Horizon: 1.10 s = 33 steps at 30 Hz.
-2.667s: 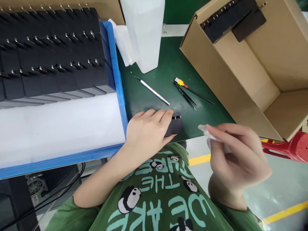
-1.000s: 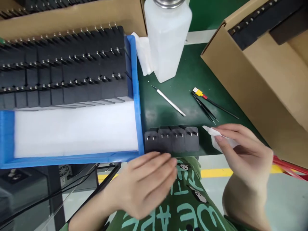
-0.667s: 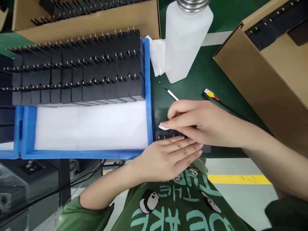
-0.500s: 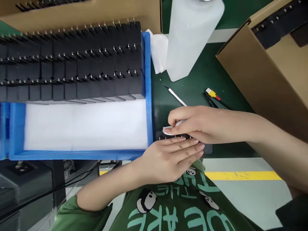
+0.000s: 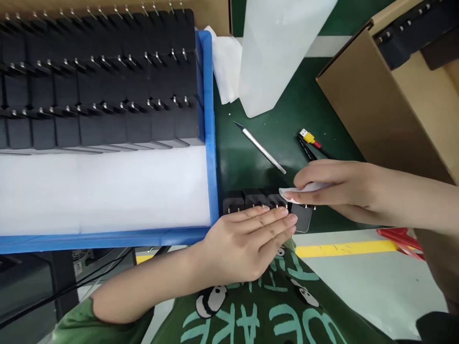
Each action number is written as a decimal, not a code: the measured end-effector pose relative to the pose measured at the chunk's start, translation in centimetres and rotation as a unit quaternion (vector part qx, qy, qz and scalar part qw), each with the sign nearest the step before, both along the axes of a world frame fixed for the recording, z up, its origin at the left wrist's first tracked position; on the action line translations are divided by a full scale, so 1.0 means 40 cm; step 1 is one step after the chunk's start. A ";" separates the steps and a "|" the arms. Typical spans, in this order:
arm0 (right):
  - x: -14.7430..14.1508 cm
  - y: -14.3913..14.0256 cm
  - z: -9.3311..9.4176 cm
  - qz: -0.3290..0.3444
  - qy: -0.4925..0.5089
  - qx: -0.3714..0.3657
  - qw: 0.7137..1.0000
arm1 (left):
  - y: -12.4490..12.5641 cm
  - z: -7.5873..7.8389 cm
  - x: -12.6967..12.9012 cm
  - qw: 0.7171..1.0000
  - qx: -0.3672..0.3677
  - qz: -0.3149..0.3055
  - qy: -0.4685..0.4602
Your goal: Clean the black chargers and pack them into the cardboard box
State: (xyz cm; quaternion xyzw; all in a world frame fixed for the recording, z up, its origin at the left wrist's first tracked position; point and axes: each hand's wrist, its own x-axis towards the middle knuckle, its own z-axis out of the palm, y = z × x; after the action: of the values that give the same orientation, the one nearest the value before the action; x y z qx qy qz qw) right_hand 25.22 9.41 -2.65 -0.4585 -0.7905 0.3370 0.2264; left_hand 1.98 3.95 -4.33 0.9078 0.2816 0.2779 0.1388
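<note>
Here the fingers (image 5: 272, 220) of the left hand (image 5: 240, 241) are lying flat and close together, pressing on the near side of a short row of black plug adapters (image 5: 256, 200) standing at the front edge of the green surface (image 5: 283, 122), gripping nothing. The right hand (image 5: 335, 188) is reaching in from the right, its fingers pinching a small white wipe (image 5: 299, 192) and holding it against the top of the row near its right end, where metal prongs are showing. Just behind the row, a slim silver scalpel (image 5: 260, 148) is lying diagonally, and a little to its right a yellow and red USB plug (image 5: 308, 137) with dark tweezers beside it is resting on the surface. Farther back, a translucent white bottle (image 5: 279, 52) is standing next to a folded white cloth (image 5: 224, 67). To the left, a blue tray (image 5: 210, 143) is holding white foam and ranks of more black adapters. To the right, an open cardboard box (image 5: 380, 110) is sitting.
</note>
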 end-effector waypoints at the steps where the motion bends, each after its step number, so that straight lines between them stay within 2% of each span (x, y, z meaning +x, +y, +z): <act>1: 0.011 -0.006 0.008 -0.027 -0.001 0.002 1.000 | 0.001 0.001 -0.001 1.000 0.001 -0.003 0.002; 6: 0.103 -0.036 0.055 -0.170 -0.010 0.022 0.985 | 0.005 -0.002 -0.010 0.999 0.000 -0.029 0.015; 9: 0.135 -0.089 0.076 -0.232 -0.012 0.030 0.972 | 0.006 -0.004 -0.011 0.999 0.007 -0.031 0.017; 11: 0.131 -0.144 0.079 -0.203 0.004 -0.028 0.979 | 0.007 -0.004 -0.011 0.999 0.013 -0.033 0.018; 13: 0.112 -0.202 0.071 -0.115 0.034 -0.137 0.983 | 0.007 -0.004 -0.010 0.999 0.020 -0.038 0.021; 15: 0.088 -0.249 0.056 -0.045 0.057 -0.227 0.971 | 0.005 -0.004 -0.010 0.998 0.029 -0.043 0.028; 17: 0.069 -0.273 0.035 -0.055 0.067 -0.257 0.963 | 0.001 -0.006 -0.010 0.998 0.039 -0.046 0.035; 20: 0.055 -0.260 0.006 -0.132 0.073 -0.227 0.962 | -0.005 -0.011 -0.012 0.997 0.053 -0.041 0.034; 23: 0.052 -0.206 -0.014 -0.182 0.095 -0.172 0.963 | -0.010 -0.017 -0.011 0.997 0.060 -0.041 0.027; 25: 0.047 -0.165 -0.021 -0.174 0.106 -0.143 0.968 | -0.010 -0.019 -0.009 0.997 0.064 -0.047 0.024; 28: 0.034 -0.118 -0.026 -0.128 0.104 -0.123 0.979 | -0.009 -0.012 -0.016 0.996 0.064 -0.065 0.001; 30: 0.027 -0.107 -0.027 -0.141 0.097 -0.126 0.977 | -0.010 -0.003 -0.033 0.995 0.065 -0.071 -0.032; 32: 0.023 -0.111 -0.029 -0.196 0.082 -0.124 0.969 | -0.016 0.006 -0.060 0.996 0.064 -0.036 -0.057; 33: 0.022 -0.115 -0.030 -0.218 0.065 -0.108 0.968 | -0.021 0.009 -0.076 0.996 0.057 0.004 -0.065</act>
State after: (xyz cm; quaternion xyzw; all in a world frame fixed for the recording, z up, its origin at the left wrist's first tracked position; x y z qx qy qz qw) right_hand 26.11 4.80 -3.86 -0.6185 -0.6143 0.3922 0.2939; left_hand -1.07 3.12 -3.98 0.8932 0.2592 0.3527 0.1034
